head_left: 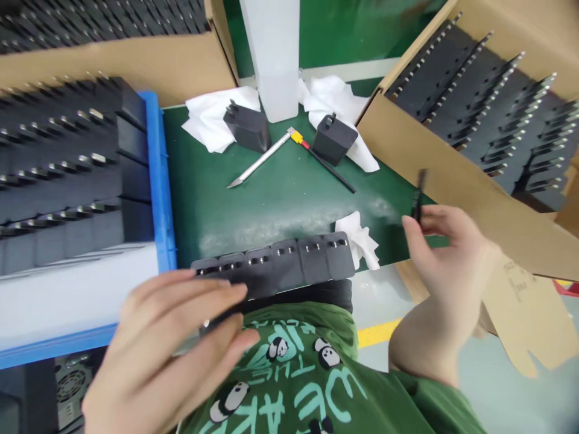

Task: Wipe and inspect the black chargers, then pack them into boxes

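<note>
Two bare hands are mine here. Nearest is my left hand [174,349], at seven o'clock, blurred, fingers loosely bent; something dark shows between them, but I cannot tell whether I grip it. Just beyond, at six o'clock, at least six black plug adapters [288,265] sit side by side, metal prongs [312,246] showing. They look like hard, smooth plastic, compact and probably light for one hand, perhaps a little slippery; I would hold one by its flat sides and spare the prongs.

Between three and four o'clock, my right hand [447,247] pinches a slim black piece [417,202] between thumb and fingertips, raised off the green table [280,199]. It is too blurred to name; I judge it light and stiff, best held by the end, without squeezing hard.

A crumpled wipe [358,240] lies near the row's right end. Farther, a craft knife [260,161] points away from a cable [325,161] toward ten o'clock. Beyond, two loose adapters [335,140] stand at eleven and one, between a blue crate [159,187] at nine and a cardboard box [416,144] at two, both filled with adapters.
</note>
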`<state>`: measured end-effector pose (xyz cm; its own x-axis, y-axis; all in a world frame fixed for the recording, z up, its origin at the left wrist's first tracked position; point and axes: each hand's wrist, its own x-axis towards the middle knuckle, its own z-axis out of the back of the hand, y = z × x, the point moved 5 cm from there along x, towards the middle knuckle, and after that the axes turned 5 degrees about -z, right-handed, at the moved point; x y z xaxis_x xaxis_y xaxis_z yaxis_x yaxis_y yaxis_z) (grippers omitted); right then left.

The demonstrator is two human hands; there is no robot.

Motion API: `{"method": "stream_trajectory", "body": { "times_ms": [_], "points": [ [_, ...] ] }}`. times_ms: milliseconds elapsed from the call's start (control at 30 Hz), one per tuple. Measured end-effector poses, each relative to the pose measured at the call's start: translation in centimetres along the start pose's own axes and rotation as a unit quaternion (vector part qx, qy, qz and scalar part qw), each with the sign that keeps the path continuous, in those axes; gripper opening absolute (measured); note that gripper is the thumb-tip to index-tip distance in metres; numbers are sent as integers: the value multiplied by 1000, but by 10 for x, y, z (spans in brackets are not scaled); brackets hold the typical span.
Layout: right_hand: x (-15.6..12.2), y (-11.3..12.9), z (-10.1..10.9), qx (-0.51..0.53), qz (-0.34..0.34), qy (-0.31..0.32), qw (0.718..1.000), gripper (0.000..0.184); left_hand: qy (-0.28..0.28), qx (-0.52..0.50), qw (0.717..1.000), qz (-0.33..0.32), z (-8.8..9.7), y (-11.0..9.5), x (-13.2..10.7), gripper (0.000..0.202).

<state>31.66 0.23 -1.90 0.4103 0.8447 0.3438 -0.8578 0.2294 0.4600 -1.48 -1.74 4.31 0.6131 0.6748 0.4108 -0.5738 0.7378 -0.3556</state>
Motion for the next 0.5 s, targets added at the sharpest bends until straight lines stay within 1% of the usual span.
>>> {"method": "stream_trajectory", "body": {
  "times_ms": [33,67,133,200,233,300,333,367,400,433,467,500],
  "points": [
    [1,1,-4,-34,22,30,999,16,-7,14,1000,10,5,8,-5,13],
    [1,4,-7,-45,39,42,997,17,-22,27,999,20,10,17,-11,23],
    [-4,16,-5,-33,68,21,997,19,-38,25,998,42,16,34,-25,48],
    [-14,31,-4,1,104,18,994,23,-51,22,994,94,18,50,-41,71],
    [-20,39,-6,22,130,39,990,26,-53,24,991,122,18,56,-48,82],
    [-33,53,-15,50,201,113,972,36,-50,32,986,158,14,62,-56,97],
    [-39,57,-21,52,233,147,960,40,-53,35,984,164,11,62,-58,101],
    [-43,59,-26,48,256,167,951,42,-53,32,985,163,9,61,-58,104],
    [-45,59,-29,46,270,169,947,43,-57,25,986,156,7,60,-57,107],
    [-45,58,-31,46,274,156,948,42,-57,15,987,149,6,58,-55,108],
    [-45,55,-29,51,268,129,953,40,-60,8,988,142,5,56,-52,109],
    [-44,51,-25,58,252,88,962,38,-62,1,989,137,5,55,-50,109]
  ]
}}
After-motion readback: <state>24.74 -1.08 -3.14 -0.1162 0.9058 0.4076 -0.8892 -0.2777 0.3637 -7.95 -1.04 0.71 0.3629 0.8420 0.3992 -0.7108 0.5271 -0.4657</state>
